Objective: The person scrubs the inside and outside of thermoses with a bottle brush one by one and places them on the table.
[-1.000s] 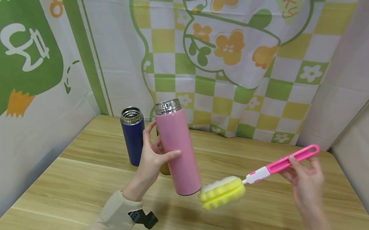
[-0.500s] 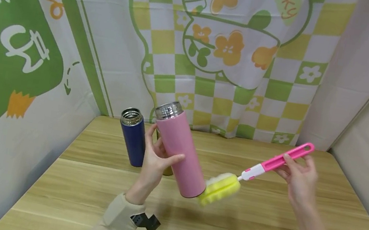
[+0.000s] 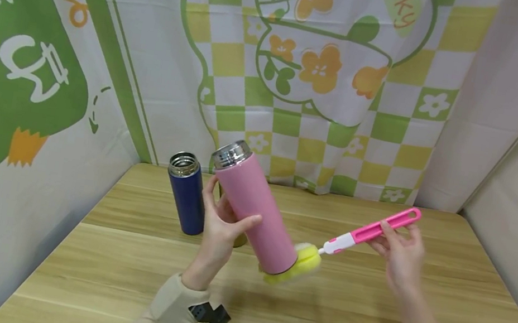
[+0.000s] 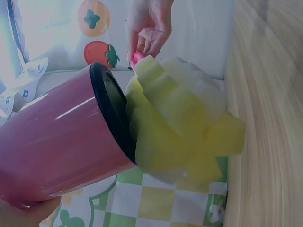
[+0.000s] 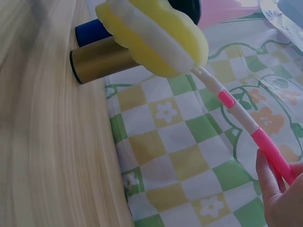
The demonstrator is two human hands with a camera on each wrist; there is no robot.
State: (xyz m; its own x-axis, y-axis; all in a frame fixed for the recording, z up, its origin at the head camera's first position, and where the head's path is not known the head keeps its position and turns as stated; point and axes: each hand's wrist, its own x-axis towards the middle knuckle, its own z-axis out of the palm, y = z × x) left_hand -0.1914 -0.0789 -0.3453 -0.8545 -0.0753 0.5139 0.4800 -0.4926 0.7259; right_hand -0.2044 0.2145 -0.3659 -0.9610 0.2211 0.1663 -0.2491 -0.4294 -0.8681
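My left hand (image 3: 219,231) grips a pink thermos bottle (image 3: 256,212) around its side, tilted above the table with its bare metal neck up and left. The fingers behind it are partly hidden. In my right hand (image 3: 401,257) is the pink handle of a bottle brush (image 3: 383,226), pinched between thumb and fingers. Its yellow and white sponge head (image 4: 165,123) lies against the dark base of the bottle in the left wrist view. From the head view, the bottle covers part of the sponge.
A blue bottle (image 3: 186,195) without a lid stands upright on the wooden table (image 3: 340,321), left of my left hand. Next to it is a gold bottle (image 5: 102,59), mostly hidden in the head view. Patterned curtains (image 3: 317,80) hang behind and at both sides.
My right hand has moved left with the brush, bringing the sponge from beside the bottle's base to beneath it. The pink bottle has tilted further, its base shifting right.
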